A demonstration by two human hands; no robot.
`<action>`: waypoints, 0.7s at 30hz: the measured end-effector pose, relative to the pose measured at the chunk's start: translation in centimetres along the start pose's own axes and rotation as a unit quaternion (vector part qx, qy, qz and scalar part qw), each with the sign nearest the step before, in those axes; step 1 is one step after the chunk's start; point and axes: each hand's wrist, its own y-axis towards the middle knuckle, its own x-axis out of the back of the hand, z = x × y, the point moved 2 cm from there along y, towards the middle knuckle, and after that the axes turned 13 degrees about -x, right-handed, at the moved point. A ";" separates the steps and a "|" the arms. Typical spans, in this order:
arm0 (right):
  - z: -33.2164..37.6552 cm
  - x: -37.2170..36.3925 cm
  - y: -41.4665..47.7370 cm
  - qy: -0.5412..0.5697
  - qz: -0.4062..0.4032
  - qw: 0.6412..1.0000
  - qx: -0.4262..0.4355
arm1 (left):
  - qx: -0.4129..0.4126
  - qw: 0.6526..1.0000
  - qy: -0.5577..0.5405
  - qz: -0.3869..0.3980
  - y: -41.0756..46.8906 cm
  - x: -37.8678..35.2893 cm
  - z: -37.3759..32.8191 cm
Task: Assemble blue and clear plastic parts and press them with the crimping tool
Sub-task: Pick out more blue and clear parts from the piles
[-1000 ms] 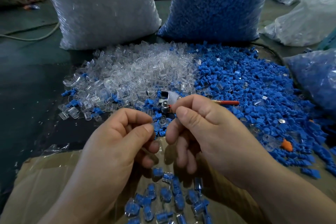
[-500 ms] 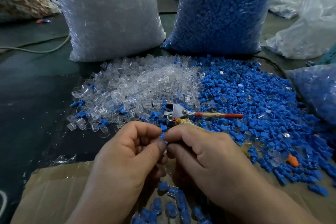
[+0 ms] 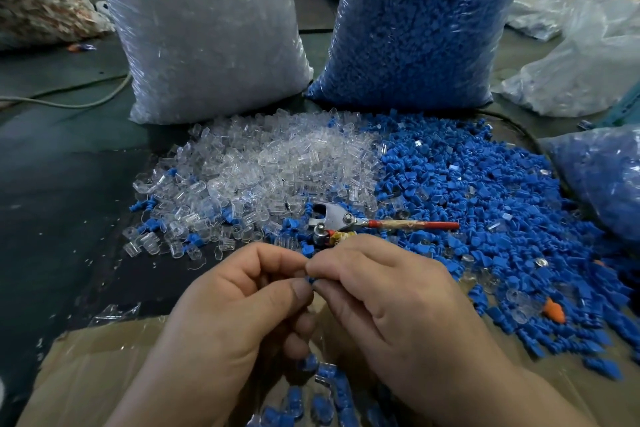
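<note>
My left hand and my right hand meet fingertip to fingertip in the lower middle, pinching a small blue plastic part between them; most of it is hidden by the fingers. Just beyond them the crimping tool lies flat, metal head to the left, red handle pointing right. Behind it spreads a heap of clear plastic parts on the left and a heap of blue plastic parts on the right. Several assembled blue-and-clear pieces lie under my hands.
A big bag of clear parts and a big bag of blue parts stand at the back. Flat cardboard covers the near table. Another blue-filled bag sits at right, an orange piece near it, a cable at left.
Both hands sank lower in view and drew together until their fingertips touch. The crimping tool, half hidden behind my right hand before, now lies fully in view.
</note>
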 end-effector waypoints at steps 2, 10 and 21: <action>0.1 -0.2 0.0 -0.012 0.020 1.000 0.008 | -0.010 1.000 -0.004 -0.006 0.1 -0.2 0.1; -1.2 0.6 0.9 -0.196 -0.021 0.979 -0.050 | -0.057 0.996 0.041 -0.057 0.0 -0.4 -0.2; -4.3 1.4 2.5 -0.355 0.037 0.919 -0.167 | -0.070 0.989 0.100 -0.079 -0.1 0.5 0.0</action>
